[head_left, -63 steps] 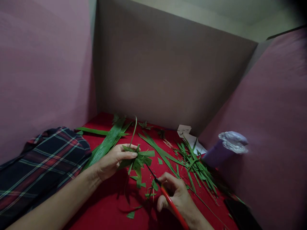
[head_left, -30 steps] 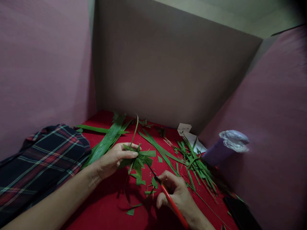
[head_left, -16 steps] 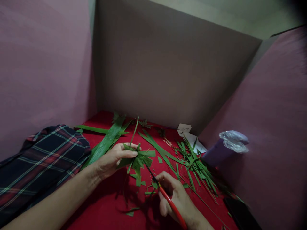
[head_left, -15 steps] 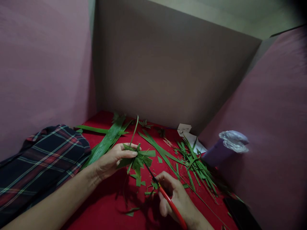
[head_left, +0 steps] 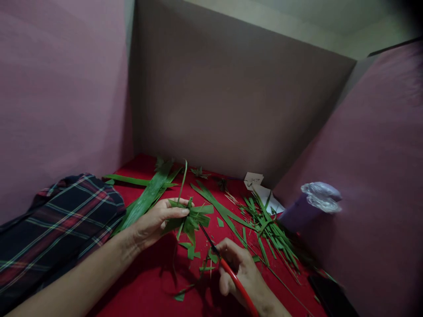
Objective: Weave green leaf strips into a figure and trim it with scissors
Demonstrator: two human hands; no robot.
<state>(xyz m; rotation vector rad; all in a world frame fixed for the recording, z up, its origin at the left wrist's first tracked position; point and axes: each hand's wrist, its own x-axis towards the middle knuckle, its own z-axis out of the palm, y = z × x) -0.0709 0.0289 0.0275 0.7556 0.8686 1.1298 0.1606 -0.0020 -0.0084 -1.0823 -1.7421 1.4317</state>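
Note:
My left hand (head_left: 161,219) pinches a star-shaped piece of folded green leaf strips (head_left: 193,218) between thumb and fingers. One thin strip (head_left: 183,180) sticks up from it, and other ends fan out right and down. My right hand (head_left: 239,268) is closed around scissors with red handles (head_left: 238,285). Their dark blades (head_left: 208,239) point up and left, with the tips at the lower right edge of the leaf star. Whether the blades touch a strip, I cannot tell. Beneath, small leaf offcuts (head_left: 191,252) lie on the red cloth (head_left: 139,286).
Long broad leaves (head_left: 150,193) lie at the back left, beside plaid fabric (head_left: 79,211). To the right are a pile of narrow leaf strips (head_left: 272,229), white paper (head_left: 267,198), a purple object with clear plastic (head_left: 309,202) and a dark flat object (head_left: 330,295). Walls enclose the surface.
The leaf star has turned slightly, and its upright strip leans a little further left. Both hands keep their hold, and the scissors have barely moved.

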